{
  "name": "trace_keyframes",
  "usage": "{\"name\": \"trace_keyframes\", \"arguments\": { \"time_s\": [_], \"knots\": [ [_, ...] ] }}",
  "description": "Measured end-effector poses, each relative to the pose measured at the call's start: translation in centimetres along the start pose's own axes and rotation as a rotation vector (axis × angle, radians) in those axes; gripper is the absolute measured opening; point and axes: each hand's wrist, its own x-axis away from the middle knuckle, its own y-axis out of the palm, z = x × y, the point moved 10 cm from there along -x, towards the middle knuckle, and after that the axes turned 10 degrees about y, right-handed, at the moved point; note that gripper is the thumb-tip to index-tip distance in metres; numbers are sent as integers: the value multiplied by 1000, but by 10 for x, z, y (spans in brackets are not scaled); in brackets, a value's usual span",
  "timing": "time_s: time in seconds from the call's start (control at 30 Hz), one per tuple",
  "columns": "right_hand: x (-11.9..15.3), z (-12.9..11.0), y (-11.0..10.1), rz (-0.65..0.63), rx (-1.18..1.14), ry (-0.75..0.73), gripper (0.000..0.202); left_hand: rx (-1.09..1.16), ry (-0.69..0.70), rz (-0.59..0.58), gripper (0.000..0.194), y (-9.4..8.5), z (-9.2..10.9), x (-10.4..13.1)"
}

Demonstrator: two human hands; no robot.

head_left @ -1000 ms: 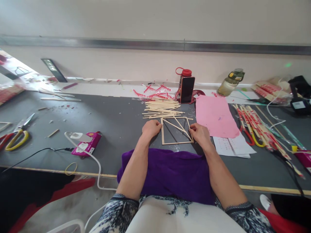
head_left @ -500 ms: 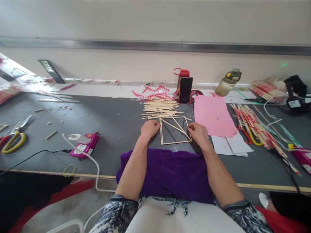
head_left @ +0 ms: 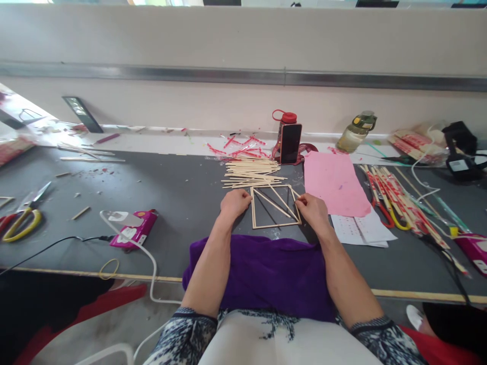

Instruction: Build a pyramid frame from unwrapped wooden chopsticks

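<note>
A flat frame of thin wooden sticks (head_left: 276,225), with slanting sticks inside it, lies on the grey table in front of me. My left hand (head_left: 236,203) is closed in a pinch at its upper left corner and side. On the opposite side, my right hand (head_left: 311,208) pinches at the right edge, where a short stick end slants into the fingertips; whether that piece is joined to the frame I cannot tell. Just beyond the frame lies a pile of loose wooden sticks (head_left: 253,167). A purple cloth (head_left: 270,274) lies between my forearms.
Behind the pile are torn red-and-clear wrappers (head_left: 243,147) and a phone (head_left: 290,144) leaning on a red-capped bottle (head_left: 289,117). Pink paper (head_left: 335,182) and wrapped chopsticks (head_left: 403,197) lie right. Scissors (head_left: 25,218) and a tissue pack (head_left: 139,230) with a white cable are left.
The slanting sticks inside the frame have shifted slightly, and the stick end by my right hand now slopes down to the fingers. Both hands stay nearly in place; the view tilts up a little.
</note>
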Motion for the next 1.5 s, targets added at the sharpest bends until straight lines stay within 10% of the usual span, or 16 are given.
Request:
{"name": "trace_keyframes", "arguments": {
  "time_s": [0.2, 0.33, 0.67, 1.5],
  "knots": [
    [0, 2, -2, 5, -26, -3, 23, 1, 76, 106, 22, -10, 8, 2],
    [-1, 2, -3, 10, -52, -21, 22, -6, 372, 193, 25, -18, 44, 12],
    [3, -11, -1, 21, -194, -150, 34, -285, 792, 103, 37, 16, 113, 44],
    [-52, -73, -32, 77, 46, -313, 25, 272, 667, 225, 18, -30, 97, 4]
  ]
}}
